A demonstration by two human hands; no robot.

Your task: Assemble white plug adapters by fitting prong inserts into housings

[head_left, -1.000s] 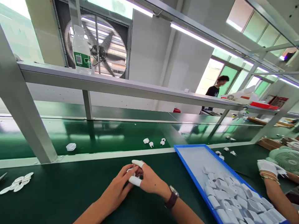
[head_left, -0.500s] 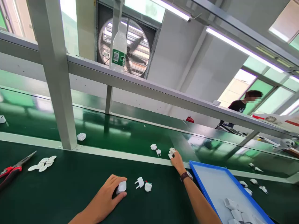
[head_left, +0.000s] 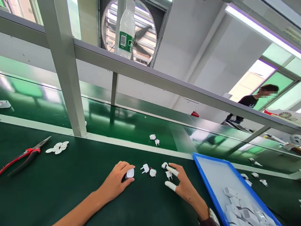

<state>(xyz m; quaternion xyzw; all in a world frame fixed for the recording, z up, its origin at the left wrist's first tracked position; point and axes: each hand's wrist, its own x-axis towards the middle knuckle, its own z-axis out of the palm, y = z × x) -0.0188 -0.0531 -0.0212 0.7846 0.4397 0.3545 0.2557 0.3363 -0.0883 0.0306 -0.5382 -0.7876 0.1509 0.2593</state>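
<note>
My left hand (head_left: 115, 182) is closed around a small white plastic charger housing (head_left: 130, 173), held upright on the dark green bench. Just right of it lie a white two-pin plug piece (head_left: 145, 168) and a rounded white part (head_left: 152, 172), linked by a bit of red. My right hand (head_left: 185, 185), with white finger cots on thumb and a finger, is spread open. Beside its fingertips lies another two-pin plug piece (head_left: 168, 174) with a rounded white part (head_left: 165, 165) above it.
A blue-rimmed tray (head_left: 209, 188) of white housings stands at right. Red-handled pliers (head_left: 30, 152) and white oval pieces (head_left: 57, 147) lie at left. Beyond a pale ledge, another plug set (head_left: 152, 137) sits on the green belt. A metal post (head_left: 68, 78) rises at left; a person (head_left: 246, 102) is farther back.
My right hand has come back from the belt to the bench and opened beside a plug piece and rounded part now lying there. My left hand still holds the housing. The view has shifted.
</note>
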